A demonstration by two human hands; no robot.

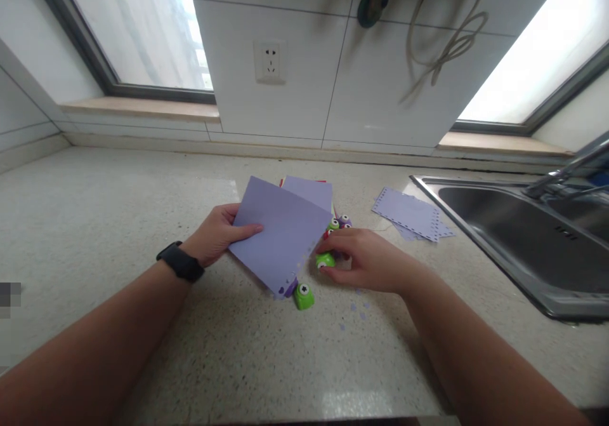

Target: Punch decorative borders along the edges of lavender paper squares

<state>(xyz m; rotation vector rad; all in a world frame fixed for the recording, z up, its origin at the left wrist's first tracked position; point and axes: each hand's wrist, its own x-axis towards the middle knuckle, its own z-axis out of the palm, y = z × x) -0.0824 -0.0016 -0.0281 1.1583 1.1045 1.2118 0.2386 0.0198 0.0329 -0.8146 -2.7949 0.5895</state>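
Note:
My left hand (223, 232) pinches a purple sheet of paper (280, 229) by its left edge, thumb on top. Small shapes are punched along the sheet's lower right edge. My right hand (356, 258) has its fingers and thumb around a green craft punch (325, 261) beside that edge. Nearer to me stands another green craft punch (303, 296), with a purple punch (291, 287) partly under the sheet's corner. Behind my right hand is a cluster of more punches (343, 221), green, purple and red, partly hidden by my fingers.
More purple paper (311, 190) lies behind the held sheet. To the right, purple sheets with punched edges (406, 211) overlap on the counter, close to a steel sink (495, 235). Tiny paper bits (362, 315) are scattered in front of my right hand. A wall with a socket (270, 62) stands behind.

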